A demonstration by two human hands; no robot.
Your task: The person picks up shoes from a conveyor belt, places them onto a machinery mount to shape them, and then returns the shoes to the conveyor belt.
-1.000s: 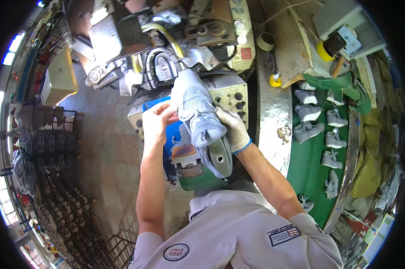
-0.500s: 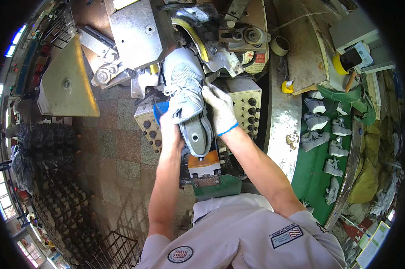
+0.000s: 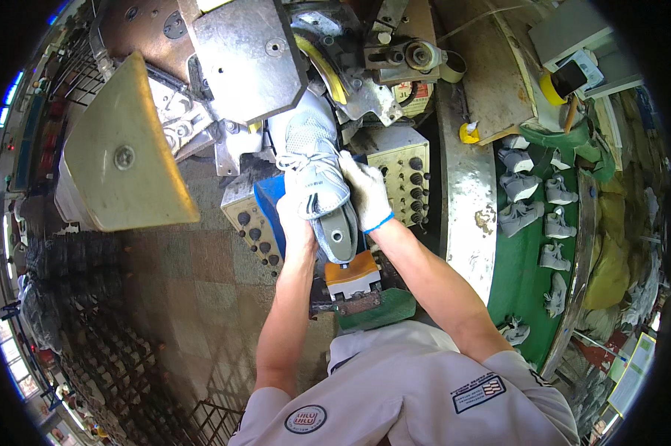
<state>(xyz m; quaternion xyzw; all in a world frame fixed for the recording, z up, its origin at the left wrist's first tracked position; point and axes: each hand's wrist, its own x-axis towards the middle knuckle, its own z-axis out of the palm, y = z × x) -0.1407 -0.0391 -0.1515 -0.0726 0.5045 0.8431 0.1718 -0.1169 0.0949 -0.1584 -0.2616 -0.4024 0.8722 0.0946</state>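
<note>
A light grey laced sneaker (image 3: 311,152) points away from me, its toe end partly hidden beneath a metal plate (image 3: 248,59) of the machine. Inside its heel opening sits a grey shoe last (image 3: 337,236) with a round hole, its rear end over an orange-brown pad (image 3: 352,269). My left hand (image 3: 297,223) closes on the shoe's left side near the heel; its fingers are partly hidden. On the right side, my right hand (image 3: 367,193), in a white glove with a blue cuff, grips the shoe.
Control boxes with black knobs (image 3: 402,178) flank the shoe. A large cream panel (image 3: 124,156) juts out at left. To the right, past a metal ledge (image 3: 469,208), several grey shoes (image 3: 520,217) stand on a green conveyor (image 3: 525,260). Racks (image 3: 90,334) stand at lower left.
The metal plate now covers more of the shoe's toe. The cream panel looks larger and nearer, and more of the blue part beside my left hand shows. Both hands remain on the shoe.
</note>
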